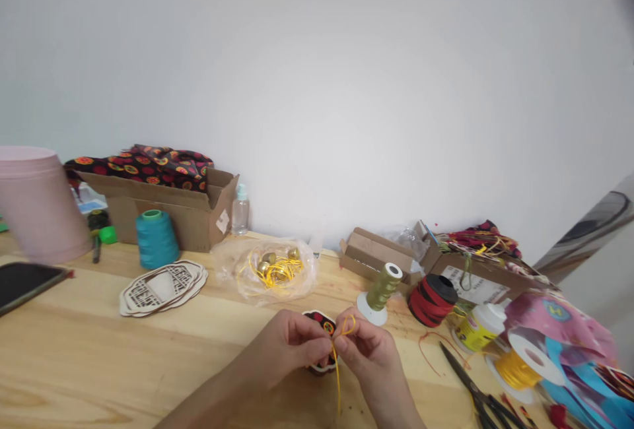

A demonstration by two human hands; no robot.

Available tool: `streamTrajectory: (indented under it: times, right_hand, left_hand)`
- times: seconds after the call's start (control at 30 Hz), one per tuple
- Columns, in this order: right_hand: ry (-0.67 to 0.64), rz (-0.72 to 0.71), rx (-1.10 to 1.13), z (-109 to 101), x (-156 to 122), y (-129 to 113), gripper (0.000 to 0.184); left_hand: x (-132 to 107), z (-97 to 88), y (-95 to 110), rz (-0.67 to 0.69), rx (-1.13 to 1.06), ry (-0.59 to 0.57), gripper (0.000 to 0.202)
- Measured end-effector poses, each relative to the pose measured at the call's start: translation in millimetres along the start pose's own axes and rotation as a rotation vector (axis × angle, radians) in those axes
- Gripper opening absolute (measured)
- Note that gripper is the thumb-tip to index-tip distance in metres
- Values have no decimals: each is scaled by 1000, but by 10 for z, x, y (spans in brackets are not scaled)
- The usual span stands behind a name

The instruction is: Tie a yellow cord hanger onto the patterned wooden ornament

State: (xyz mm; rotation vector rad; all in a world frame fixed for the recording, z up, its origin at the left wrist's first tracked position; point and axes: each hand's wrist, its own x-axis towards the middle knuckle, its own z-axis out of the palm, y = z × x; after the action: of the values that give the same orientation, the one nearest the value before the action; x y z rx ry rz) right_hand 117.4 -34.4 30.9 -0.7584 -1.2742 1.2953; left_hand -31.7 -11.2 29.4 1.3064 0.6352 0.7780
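Both my hands meet low in the middle of the head view, pinching a thin yellow cord [337, 376]. My left hand [284, 353] is closed, thumb and forefinger pressed together on the cord. My right hand [369, 353] is closed on it too, with a small loop of cord standing up between its fingers. A tail of the cord hangs down toward the table. Behind the fingers is a small pale-edged piece with dark patterned cloth [321, 318], partly hidden by my hands; whether I grip it as well cannot be seen.
A plastic bag [228, 270] with yellow cord and bells lies ahead. Left are cut wooden plates [163, 288], a teal thread cone [157, 241] and a phone [30, 284]. Right are black scissors [473, 383], a green thread spool [384, 289], a red cord spool [428, 300] and a glue bottle [479, 328].
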Motion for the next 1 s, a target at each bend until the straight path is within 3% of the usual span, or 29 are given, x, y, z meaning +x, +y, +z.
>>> streamTrajectory:
  times: [0.3,0.6,0.77,0.87,1.0]
  right_hand:
    - [-10,-40,-149,-64,5,85,9]
    - [105,-83,-315,-66,-4,147,10]
    - [52,-100,-590,27,-31,166,7]
    - [75,-202,-714,25,-39,169,12]
    - [141,-450,-881,-23,-31,123,10]
  left_hand:
    - [-8,18,13,-86,-23,57,18]
    - [-3,6,54,27,-41,166,17]
    - [4,-36,60,74,19,214,20]
    - [29,-52,33,78,37,263,19]
    - [40,-50,11,105,172,305,19]
